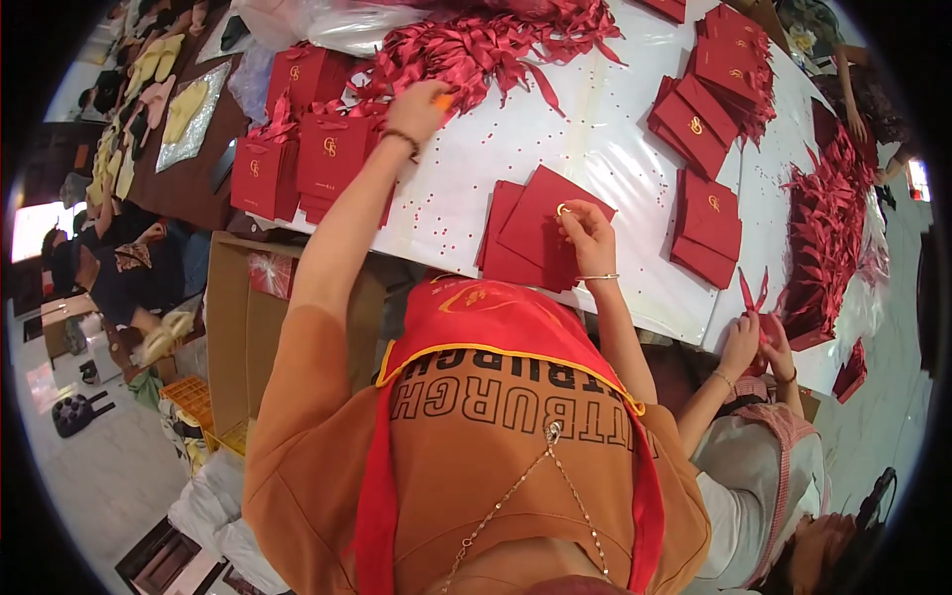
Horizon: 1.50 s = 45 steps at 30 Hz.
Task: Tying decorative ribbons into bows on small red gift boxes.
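My left hand (418, 111) reaches to the near edge of a tangled heap of red satin ribbons (461, 55). A small orange piece (443, 102) shows at its fingers; the fingertips are partly hidden, so whether they grip a ribbon is unclear. Close in front of me, my right hand (592, 241) is closed at the right side of a flat red paper bag (543, 216), with a gold ring on a finger. That bag lies askew on several other red bags (504, 260) at the table's front edge.
Red gift bags (332, 154) stand at the left, and more bag stacks (706, 213) lie to the right. Small red dots litter the white table (446, 198). At the right, a co-worker's hands (759, 342) handle a red ribboned piece beside another ribbon heap (823, 238). A cardboard box (238, 327) sits below left.
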Motion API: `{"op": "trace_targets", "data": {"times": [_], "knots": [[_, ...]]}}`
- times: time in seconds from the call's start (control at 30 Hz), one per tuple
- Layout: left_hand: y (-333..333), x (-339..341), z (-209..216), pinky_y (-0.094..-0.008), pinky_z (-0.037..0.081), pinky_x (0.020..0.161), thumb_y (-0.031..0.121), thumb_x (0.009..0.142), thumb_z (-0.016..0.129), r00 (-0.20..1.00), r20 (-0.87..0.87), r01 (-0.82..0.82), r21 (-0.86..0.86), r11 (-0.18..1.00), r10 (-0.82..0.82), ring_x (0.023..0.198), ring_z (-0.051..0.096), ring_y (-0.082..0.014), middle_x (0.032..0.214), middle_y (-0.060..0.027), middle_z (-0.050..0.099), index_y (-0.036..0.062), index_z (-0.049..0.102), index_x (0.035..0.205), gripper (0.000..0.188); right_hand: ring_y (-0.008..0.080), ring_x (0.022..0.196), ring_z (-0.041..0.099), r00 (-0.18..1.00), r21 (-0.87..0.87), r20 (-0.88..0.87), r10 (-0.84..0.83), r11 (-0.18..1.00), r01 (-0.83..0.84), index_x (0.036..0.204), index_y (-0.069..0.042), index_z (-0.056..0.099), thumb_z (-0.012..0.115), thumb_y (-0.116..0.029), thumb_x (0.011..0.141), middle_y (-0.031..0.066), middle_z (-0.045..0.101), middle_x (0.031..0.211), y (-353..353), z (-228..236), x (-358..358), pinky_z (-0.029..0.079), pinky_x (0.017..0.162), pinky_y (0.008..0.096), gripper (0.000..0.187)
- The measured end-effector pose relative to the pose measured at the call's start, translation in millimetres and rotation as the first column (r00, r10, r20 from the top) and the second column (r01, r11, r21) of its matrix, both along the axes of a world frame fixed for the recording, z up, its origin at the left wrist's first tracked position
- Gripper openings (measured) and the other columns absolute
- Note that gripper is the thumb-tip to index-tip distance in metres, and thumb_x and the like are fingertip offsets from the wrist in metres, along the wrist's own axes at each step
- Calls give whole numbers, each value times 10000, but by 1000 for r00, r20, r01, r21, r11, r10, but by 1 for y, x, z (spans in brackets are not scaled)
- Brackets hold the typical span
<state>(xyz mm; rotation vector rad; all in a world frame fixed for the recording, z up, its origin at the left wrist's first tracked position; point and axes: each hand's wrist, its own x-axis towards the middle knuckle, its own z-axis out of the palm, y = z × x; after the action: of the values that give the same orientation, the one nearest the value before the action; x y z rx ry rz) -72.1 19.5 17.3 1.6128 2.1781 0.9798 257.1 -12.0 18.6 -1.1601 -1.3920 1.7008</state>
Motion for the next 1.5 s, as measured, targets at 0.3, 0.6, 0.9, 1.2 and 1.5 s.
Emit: {"op": "trace_targets", "data": {"times": [0.3, 0.6, 0.9, 1.2, 1.5], "knots": [[36, 59, -17, -431, 461, 694, 102, 787, 467, 952, -303, -70, -364, 929, -47, 820, 595, -328, 882, -147, 612, 128, 514, 1101, 319, 73, 716, 540, 999, -61, -14, -46, 997, 45, 1013, -13, 547, 555, -80, 831, 33, 599, 832, -13, -8, 11, 436, 626, 195, 195], [-65, 102, 20, -297, 489, 673, 49, 797, 540, 670, 696, 524, -195, 829, -259, 755, 625, -213, 831, -117, 635, 38, 545, 1080, 283, 91, 725, 554, 1000, -3, 13, -8, 1000, 8, 972, -7, 571, 565, -106, 818, 38, 609, 825, 6, -18, 6, 436, 639, 209, 183], [-97, 61, 137, -268, 448, 794, -24, 821, 488, 533, 738, 260, 324, 910, -415, 840, 568, -168, 941, -114, 585, -48, 557, 1045, 236, 253, 944, 503, 736, 619, 650, -188, 693, -369, 994, -105, 601, 621, -241, 744, 53, 572, 970, 51, -14, 2, 383, 796, 349, 285], [-74, 99, 103, -197, 434, 617, 56, 849, 493, 670, 703, 328, 8, 945, -238, 722, 565, -81, 787, -44, 603, 17, 584, 1025, 203, 246, 982, 470, 515, 406, 853, -81, 724, -558, 971, -149, 617, 665, -365, 674, 41, 538, 1014, 37, -9, -21, 350, 817, 378, 370], [-75, 151, -17, -325, 465, 564, 95, 789, 545, 888, 439, 257, -229, 939, -136, 626, 604, -240, 709, -131, 618, 14, 568, 846, 102, 236, 945, 480, 584, 494, 806, -103, 662, -564, 962, -136, 596, 686, -332, 653, 47, 530, 1003, 16, -12, -14, 365, 779, 370, 377]]}}
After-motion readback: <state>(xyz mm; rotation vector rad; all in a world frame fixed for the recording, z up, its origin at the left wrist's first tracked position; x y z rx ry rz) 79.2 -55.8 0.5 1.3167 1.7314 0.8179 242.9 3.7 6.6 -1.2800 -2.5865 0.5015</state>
